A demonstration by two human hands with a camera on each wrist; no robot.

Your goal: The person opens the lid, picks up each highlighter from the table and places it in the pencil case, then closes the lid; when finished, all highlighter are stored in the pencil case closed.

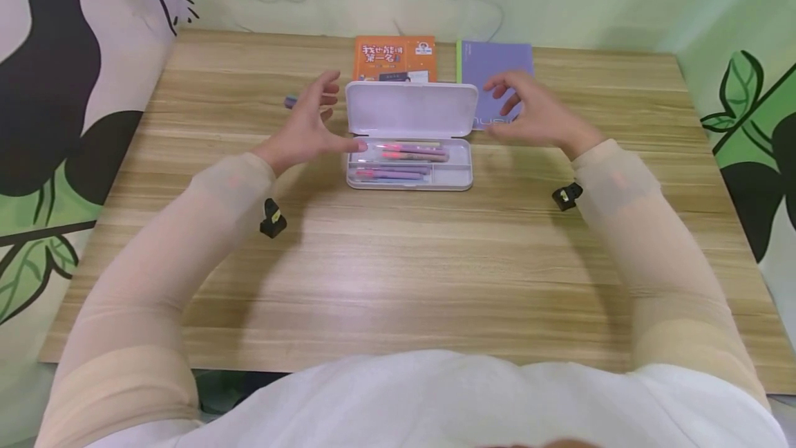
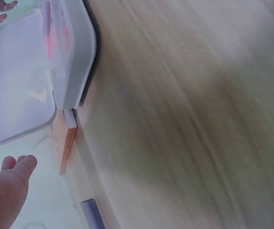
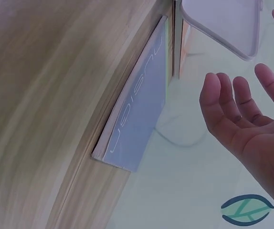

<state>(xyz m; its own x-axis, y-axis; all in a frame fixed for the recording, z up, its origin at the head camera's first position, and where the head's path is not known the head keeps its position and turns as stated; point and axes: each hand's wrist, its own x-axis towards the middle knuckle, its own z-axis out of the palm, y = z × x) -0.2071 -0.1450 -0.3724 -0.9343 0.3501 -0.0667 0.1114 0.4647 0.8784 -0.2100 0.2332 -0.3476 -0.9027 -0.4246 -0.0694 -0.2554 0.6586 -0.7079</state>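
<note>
A white pencil case (image 1: 412, 108) lies on the table with its lid raised. Pens (image 1: 414, 152) with pink and purple parts lie in its compartments. At the case's left side is my left hand (image 1: 305, 126), its fingers spread and loosely bent, holding nothing. The thumb reaches over the case's left end; whether it touches is hard to tell. To the right, my right hand (image 1: 531, 109) hovers apart from the case, over the edge of a purple-blue notebook (image 1: 491, 64), fingers bent and nothing in them. The right wrist view shows that palm with parted fingers.
Behind the lid lies an orange book (image 1: 398, 54), partly covered. A small dark blue or purple item (image 1: 290, 101) sits left of the left hand. The wooden table (image 1: 398, 261) meets painted walls at the back and sides.
</note>
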